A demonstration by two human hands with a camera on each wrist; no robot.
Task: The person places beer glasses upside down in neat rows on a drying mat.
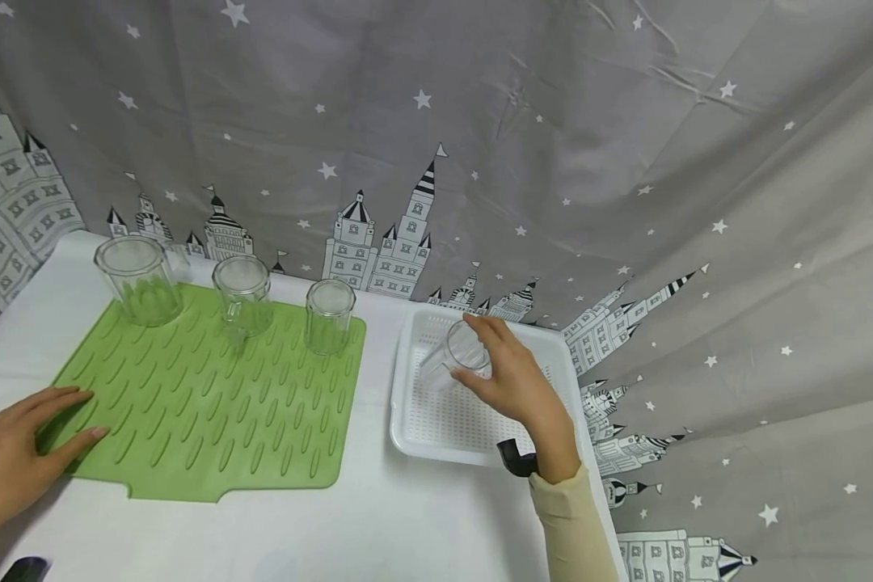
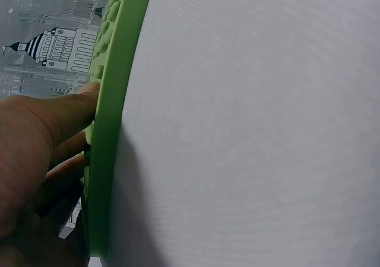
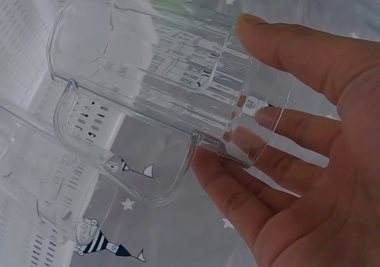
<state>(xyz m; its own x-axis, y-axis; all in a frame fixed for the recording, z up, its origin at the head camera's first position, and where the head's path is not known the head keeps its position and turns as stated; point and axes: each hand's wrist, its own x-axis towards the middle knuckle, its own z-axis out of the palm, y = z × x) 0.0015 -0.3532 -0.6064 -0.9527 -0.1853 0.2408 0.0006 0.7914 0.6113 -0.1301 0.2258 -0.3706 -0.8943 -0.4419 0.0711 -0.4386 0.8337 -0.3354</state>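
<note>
My right hand holds a clear glass mug at one end, over the white perforated basket. In the right wrist view, thumb and fingers grip the end of that mug, and its looped handle faces the lower left. Another clear glass appears beside it there, against the basket. My left hand rests on the left edge of the green ridged mat, fingers and thumb extended. From the left wrist, the thumb touches the top of the mat's edge.
Along the mat's far side stand a large glass mug, a smaller glass mug and a glass. White cloth covers the table. A grey curtain printed with castles and stars hangs behind and to the right.
</note>
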